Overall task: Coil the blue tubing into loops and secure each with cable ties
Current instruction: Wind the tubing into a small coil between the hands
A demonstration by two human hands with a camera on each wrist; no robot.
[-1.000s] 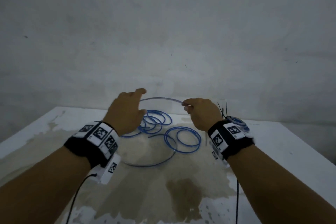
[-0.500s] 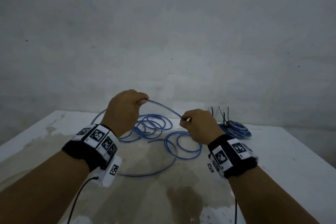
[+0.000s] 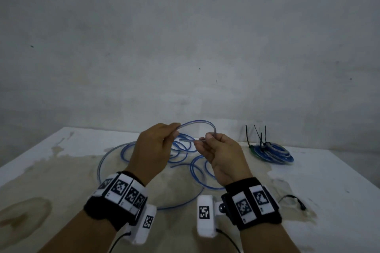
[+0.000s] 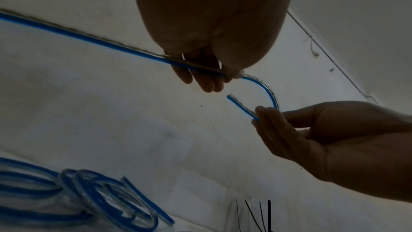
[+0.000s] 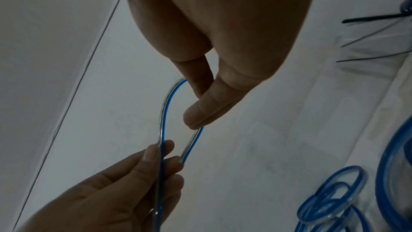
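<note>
1. Where the wall meets it, the stained tabletop carries loose blue tubing.
2. Far right lies a tied coil with black cable ties upright.
3. The left hand pinches a raised arc of tubing.
4. The right hand has its fingers clamped near the free end.

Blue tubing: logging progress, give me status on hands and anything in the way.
Left hand and right hand both pinch the blue tubing, free end bent into a first loop. Finished coil with cable ties sits aside. Nothing obstructing.
</note>
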